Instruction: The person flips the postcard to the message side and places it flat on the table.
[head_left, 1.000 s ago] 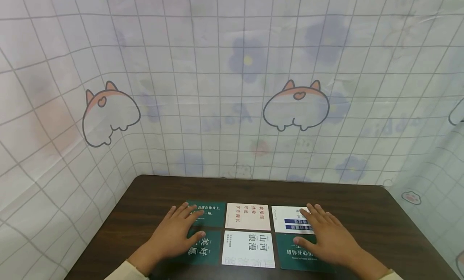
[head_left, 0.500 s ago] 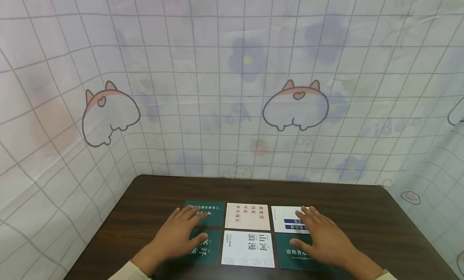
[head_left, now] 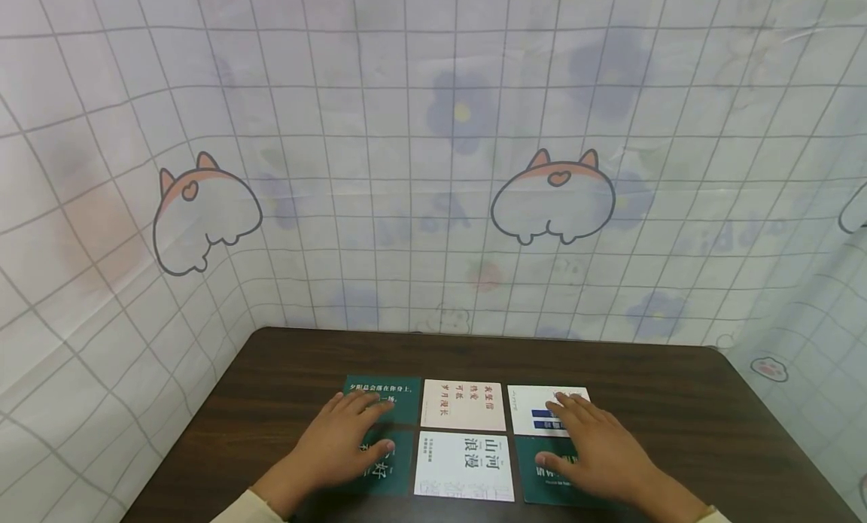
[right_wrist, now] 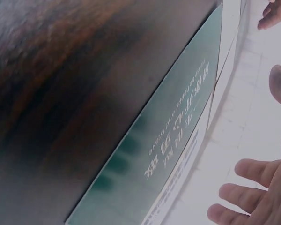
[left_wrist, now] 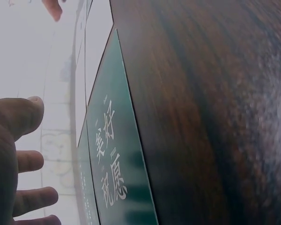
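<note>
My left hand, palm down with fingers straight and spread, hovers over the left pair of cards. Beneath it lie a green card with white writing behind and another green card in front, both partly covered. On the other side my right hand is held the same way, over a white card with blue bars and a green card. A gap shows between palm and cards in both wrist views. Between the hands lie a cream card with red writing and a white card.
The cards form two neat rows on a dark wood-grain table with rounded back corners. A white gridded curtain printed with cartoon animals and flowers hangs behind the table and along both sides.
Both hands have drifted slightly inward and a little toward me, uncovering more of the rear green card and the white card with blue bars. The cards have stayed in place.
</note>
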